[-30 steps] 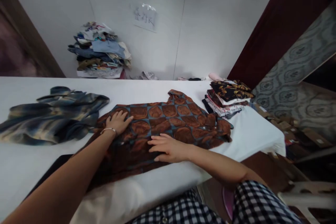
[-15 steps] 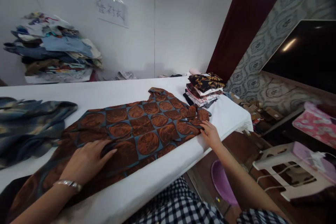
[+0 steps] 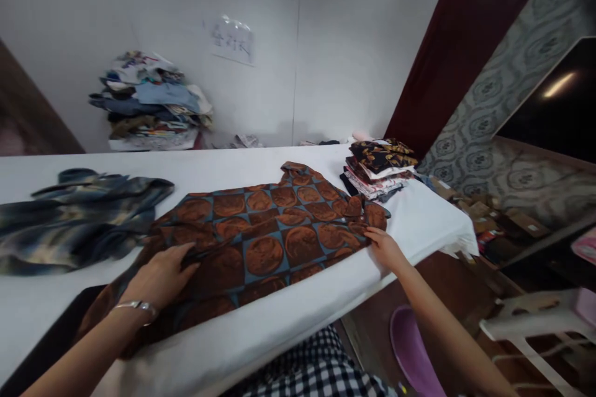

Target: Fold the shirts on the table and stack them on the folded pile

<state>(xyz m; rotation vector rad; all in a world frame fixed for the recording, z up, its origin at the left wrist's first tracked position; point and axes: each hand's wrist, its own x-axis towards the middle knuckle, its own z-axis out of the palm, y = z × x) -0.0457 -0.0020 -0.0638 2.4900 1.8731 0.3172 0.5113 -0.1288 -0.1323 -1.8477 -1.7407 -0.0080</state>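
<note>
A brown shirt [image 3: 274, 226] with round rust patches on a teal grid lies spread flat on the white table [image 3: 223, 164]. My left hand [image 3: 161, 276], a bracelet at the wrist, presses palm down on the shirt's near left part. At the shirt's right edge near the table's front, my right hand [image 3: 384, 247] touches the cloth with its fingers on the hem; whether it pinches the cloth is unclear.
A crumpled blue and tan garment [image 3: 79, 217] lies at the left. A stack of folded patterned clothes [image 3: 379, 167] stands at the table's far right corner. A heap of clothes [image 3: 149, 102] sits against the back wall. A white stool [image 3: 535, 322] and purple basin [image 3: 412, 353] are below right.
My right hand left the shirt's middle and went out to its right edge. My left hand slid back toward me along the shirt. The view swung right, then partly back.
</note>
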